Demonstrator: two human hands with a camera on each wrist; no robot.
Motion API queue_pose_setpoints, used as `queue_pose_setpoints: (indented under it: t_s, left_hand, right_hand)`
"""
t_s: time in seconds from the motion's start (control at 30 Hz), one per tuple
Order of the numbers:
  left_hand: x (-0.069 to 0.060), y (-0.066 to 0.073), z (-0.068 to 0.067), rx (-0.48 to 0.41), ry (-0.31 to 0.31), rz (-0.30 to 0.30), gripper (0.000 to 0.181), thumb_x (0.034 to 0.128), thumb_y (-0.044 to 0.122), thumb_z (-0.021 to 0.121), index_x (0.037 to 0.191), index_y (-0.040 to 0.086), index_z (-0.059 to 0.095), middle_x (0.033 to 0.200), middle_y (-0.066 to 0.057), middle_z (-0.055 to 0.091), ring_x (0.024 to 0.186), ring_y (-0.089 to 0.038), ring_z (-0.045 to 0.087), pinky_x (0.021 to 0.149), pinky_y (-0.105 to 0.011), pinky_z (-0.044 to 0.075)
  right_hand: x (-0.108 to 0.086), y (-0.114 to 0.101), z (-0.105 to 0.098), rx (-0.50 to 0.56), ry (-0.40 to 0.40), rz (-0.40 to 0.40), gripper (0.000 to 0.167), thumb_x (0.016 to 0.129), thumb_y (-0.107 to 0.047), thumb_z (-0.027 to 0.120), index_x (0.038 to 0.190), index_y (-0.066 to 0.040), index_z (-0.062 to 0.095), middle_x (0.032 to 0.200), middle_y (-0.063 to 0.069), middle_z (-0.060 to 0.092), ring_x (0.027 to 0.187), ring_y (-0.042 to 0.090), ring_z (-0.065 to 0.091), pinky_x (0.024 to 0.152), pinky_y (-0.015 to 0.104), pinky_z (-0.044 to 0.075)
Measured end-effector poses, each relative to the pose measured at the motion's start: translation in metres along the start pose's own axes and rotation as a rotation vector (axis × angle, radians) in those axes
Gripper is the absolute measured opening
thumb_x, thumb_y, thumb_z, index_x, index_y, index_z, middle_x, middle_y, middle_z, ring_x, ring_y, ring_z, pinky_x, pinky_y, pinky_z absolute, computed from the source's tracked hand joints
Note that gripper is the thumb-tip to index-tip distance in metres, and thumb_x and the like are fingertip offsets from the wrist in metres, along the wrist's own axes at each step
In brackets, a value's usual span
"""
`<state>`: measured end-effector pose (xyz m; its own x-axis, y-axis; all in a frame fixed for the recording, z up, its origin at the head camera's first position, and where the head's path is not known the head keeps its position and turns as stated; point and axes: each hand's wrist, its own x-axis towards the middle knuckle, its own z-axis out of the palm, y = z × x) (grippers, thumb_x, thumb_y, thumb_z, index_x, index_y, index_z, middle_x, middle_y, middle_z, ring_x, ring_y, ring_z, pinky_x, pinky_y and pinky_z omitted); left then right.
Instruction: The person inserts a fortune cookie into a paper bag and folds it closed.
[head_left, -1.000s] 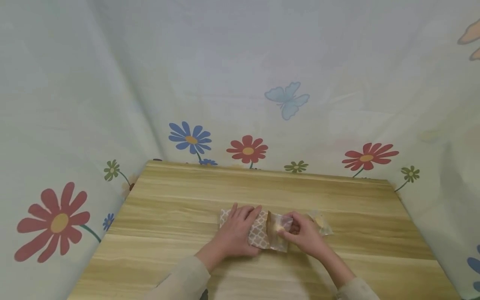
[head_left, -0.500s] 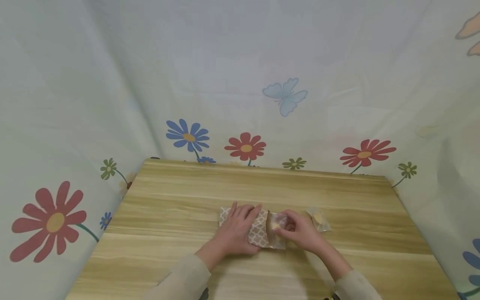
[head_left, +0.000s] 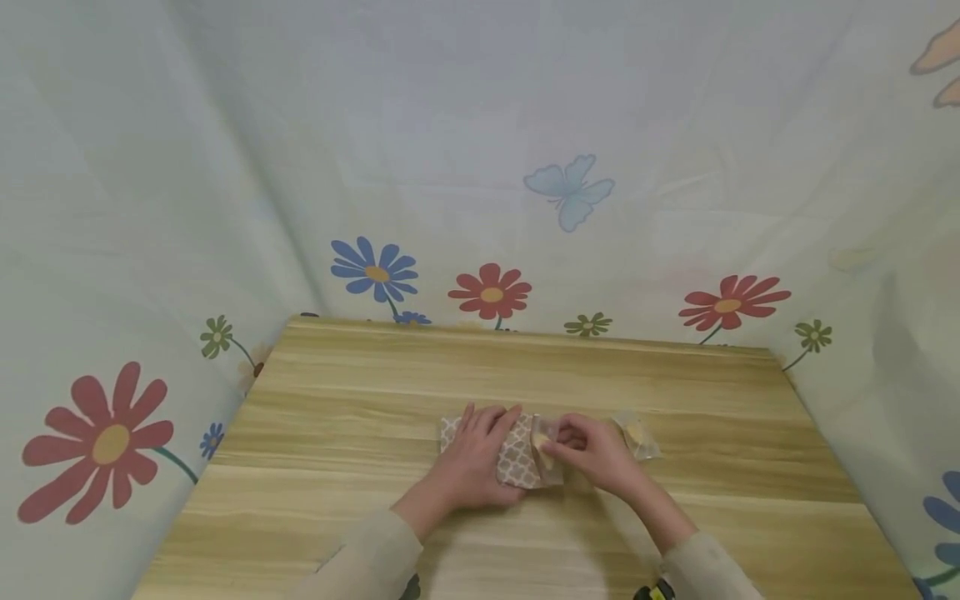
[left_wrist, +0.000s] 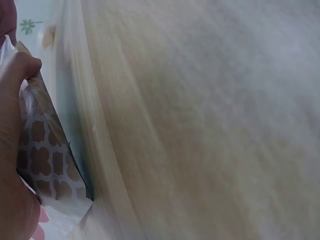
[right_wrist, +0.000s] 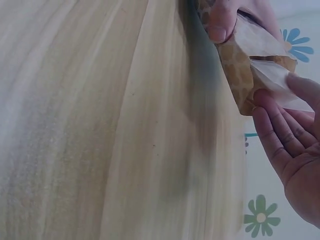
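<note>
A brown-and-white patterned paper bag (head_left: 519, 458) lies on the wooden table, its mouth facing right. The left hand (head_left: 476, 467) grips it from above, thumb at the near edge; the left wrist view shows the patterned side (left_wrist: 50, 160) beside that hand (left_wrist: 12, 130). At the mouth, the right hand (head_left: 596, 454) pinches a clear plastic packet (head_left: 551, 475) between thumb and fingers, and part of the packet is inside the bag. In the right wrist view the packet (right_wrist: 277, 82) shows in the bag's opening, with the right hand (right_wrist: 295, 140) around its outer end.
Another clear packet with something yellowish inside (head_left: 637, 437) lies on the table (head_left: 360, 375) just right of the right hand. A pale cloth with printed flowers and a butterfly hangs behind and at both sides. A dark object with a yellow mark (head_left: 657, 592) shows by the right sleeve.
The right hand has moved left toward the bag, and less of the packet shows outside the mouth. The left hand has stayed on the bag. The view has shifted slightly.
</note>
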<state>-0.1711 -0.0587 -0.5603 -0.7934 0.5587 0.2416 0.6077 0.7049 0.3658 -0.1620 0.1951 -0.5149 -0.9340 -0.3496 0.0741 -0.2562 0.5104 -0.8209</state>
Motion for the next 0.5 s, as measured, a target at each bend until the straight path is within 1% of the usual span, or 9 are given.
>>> queue_pose_setpoints:
  t_s: [0.13, 0.27, 0.37, 0.5]
  left_hand:
    - [0.001, -0.001, -0.001, -0.039, 0.004, -0.018, 0.121, 0.0707, 0.061, 0.088, 0.168, 0.016, 0.031, 0.153, -0.011, 0.048, 0.143, -0.03, 0.047, 0.129, -0.061, 0.018]
    - [0.003, 0.0, -0.001, -0.051, 0.022, -0.027, 0.12, 0.0714, 0.061, 0.088, 0.168, 0.017, 0.031, 0.154, -0.01, 0.046, 0.144, -0.029, 0.045, 0.129, -0.062, 0.019]
    - [0.004, 0.002, -0.001, -0.053, 0.036, -0.021, 0.12, 0.0713, 0.061, 0.088, 0.168, 0.018, 0.031, 0.154, -0.01, 0.047, 0.144, -0.028, 0.045, 0.128, -0.063, 0.02]
    - [0.006, 0.004, 0.001, -0.068, 0.055, -0.014, 0.122, 0.0705, 0.06, 0.089, 0.168, 0.017, 0.031, 0.154, -0.01, 0.047, 0.143, -0.027, 0.046, 0.128, -0.063, 0.02]
  right_hand:
    - [0.002, -0.004, -0.003, -0.002, -0.006, 0.004, 0.026, 0.099, -0.026, 0.079, 0.109, -0.003, 0.073, 0.1, 0.009, 0.078, 0.092, 0.02, 0.077, 0.08, 0.028, 0.063]
    - [0.003, -0.008, -0.007, -0.012, -0.004, 0.028, 0.028, 0.099, -0.028, 0.079, 0.112, -0.003, 0.071, 0.104, 0.009, 0.077, 0.095, 0.021, 0.076, 0.081, 0.03, 0.063]
    - [0.003, -0.01, -0.009, -0.013, 0.021, 0.037, 0.027, 0.098, -0.026, 0.08, 0.11, -0.003, 0.07, 0.104, 0.009, 0.076, 0.095, 0.022, 0.076, 0.08, 0.031, 0.063]
    - [0.004, -0.013, -0.009, -0.021, 0.068, 0.027, 0.025, 0.095, -0.021, 0.084, 0.107, -0.003, 0.071, 0.102, 0.01, 0.077, 0.092, 0.021, 0.077, 0.078, 0.029, 0.064]
